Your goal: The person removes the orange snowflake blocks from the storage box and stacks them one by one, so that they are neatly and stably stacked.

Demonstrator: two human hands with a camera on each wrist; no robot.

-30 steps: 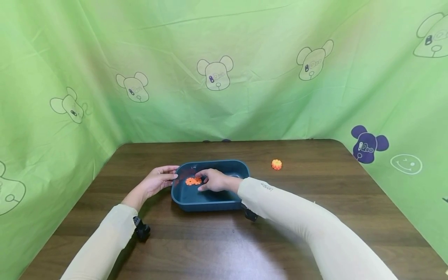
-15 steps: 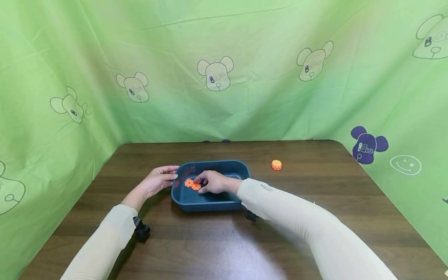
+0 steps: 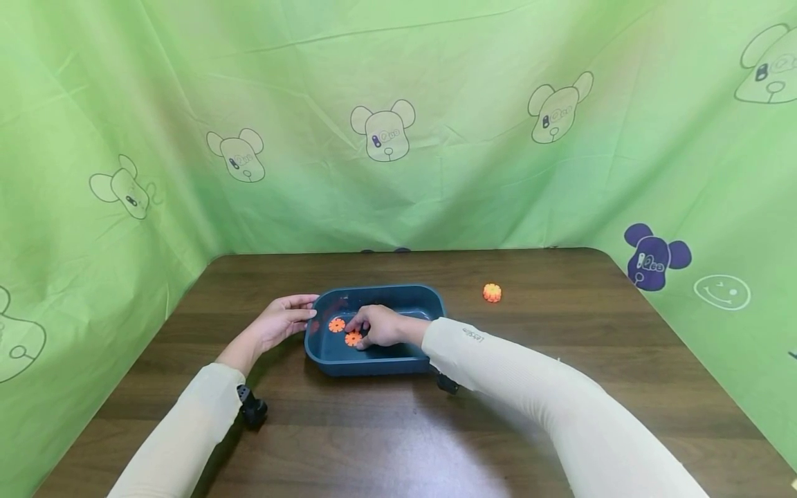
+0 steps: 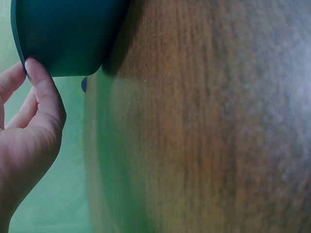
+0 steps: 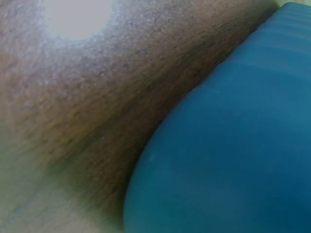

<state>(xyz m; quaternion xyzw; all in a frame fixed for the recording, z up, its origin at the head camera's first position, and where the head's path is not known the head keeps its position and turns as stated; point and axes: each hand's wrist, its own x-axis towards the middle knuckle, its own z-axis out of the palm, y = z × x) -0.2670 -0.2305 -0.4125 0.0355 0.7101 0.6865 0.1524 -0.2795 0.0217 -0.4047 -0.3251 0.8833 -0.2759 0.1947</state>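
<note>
A dark blue rectangular basin (image 3: pixel 373 366) stands on the table. My left hand (image 3: pixel 278 324) pinches its left rim between thumb and fingers; in the left wrist view, the thumb of my left hand (image 4: pixel 36 121) lies against the outer wall of the basin (image 4: pixel 73 39). Inside, my right hand (image 3: pixel 384 326) is low with thumb and fingertips about an orange scalloped disc (image 3: pixel 352 339), partly covering it. Another orange disc (image 3: pixel 337 325) lies on the basin floor to its left. Only the outer wall of the basin (image 5: pixel 233 131) shows in the right wrist view, with the right hand hidden.
An orange scalloped piece (image 3: pixel 492 292), looking like a short stack, sits on the table right of the basin. The brown wooden table (image 3: pixel 349 436) meets a green printed curtain (image 3: pixel 436 200) at the back and sides.
The orange disc at my right fingertips has come away from the other disc, toward the near side of the basin. My left hand and the basin have stayed put.
</note>
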